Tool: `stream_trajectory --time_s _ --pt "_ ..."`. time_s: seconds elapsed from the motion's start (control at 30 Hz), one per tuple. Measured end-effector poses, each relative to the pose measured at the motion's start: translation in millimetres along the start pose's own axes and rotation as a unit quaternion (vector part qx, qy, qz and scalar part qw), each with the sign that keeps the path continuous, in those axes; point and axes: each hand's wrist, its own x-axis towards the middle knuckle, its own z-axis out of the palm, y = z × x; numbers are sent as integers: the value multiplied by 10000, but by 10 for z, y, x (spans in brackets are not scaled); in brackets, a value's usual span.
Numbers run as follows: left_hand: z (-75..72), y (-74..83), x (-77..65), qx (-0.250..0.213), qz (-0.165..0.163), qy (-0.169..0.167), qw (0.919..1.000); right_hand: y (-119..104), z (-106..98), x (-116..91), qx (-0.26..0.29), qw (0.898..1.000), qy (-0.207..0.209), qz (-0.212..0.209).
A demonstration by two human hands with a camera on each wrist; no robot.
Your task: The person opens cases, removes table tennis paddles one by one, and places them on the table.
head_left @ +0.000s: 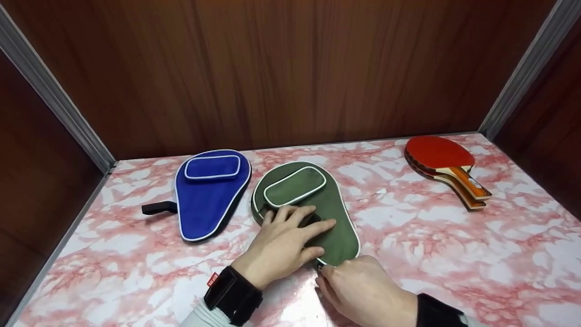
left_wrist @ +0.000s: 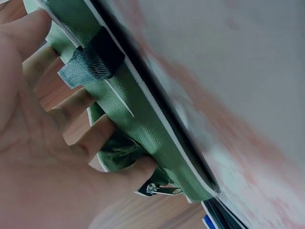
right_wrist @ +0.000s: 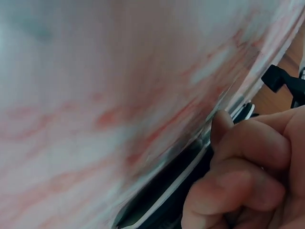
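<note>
A green table tennis paddle case with white piping and a raised pocket lies on the table. Across its lower left part my left hand rests with fingers spread, pressing it down. In the left wrist view a black strap loop shows on the case's green side, and a small metal zipper sits by the little finger. My right hand, fingers curled, pinches a small dark zipper pull at the case's narrow near end. The right wrist view shows those curled fingers against the case's edge; the pull is mostly hidden there.
To the left lies a blue paddle case with a black strap sticking out. Two stacked table tennis paddles, the upper one red, lie at the back right. Wooden panels enclose the marbled table at the back and sides.
</note>
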Motion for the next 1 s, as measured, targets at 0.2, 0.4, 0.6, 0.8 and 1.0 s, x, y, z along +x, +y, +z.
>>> stream_trajectory --time_s 0.2,0.4,0.6,0.8,1.0 --pt "-4 7 7 -217 -1 -4 9998 130 -94 -64 717 9966 -341 225" --pt "-14 70 52 -168 -309 -135 9993 386 -221 -53 1075 9897 -361 875" --pt "33 91 103 -359 -282 -199 9988 683 -226 -12 1036 9825 -93 1544" --pt "46 92 157 -710 -103 -171 9973 851 -169 -43 1012 9797 -71 1730" --pt "32 333 172 370 -587 273 9972 924 -130 -60 975 9798 -69 1743"
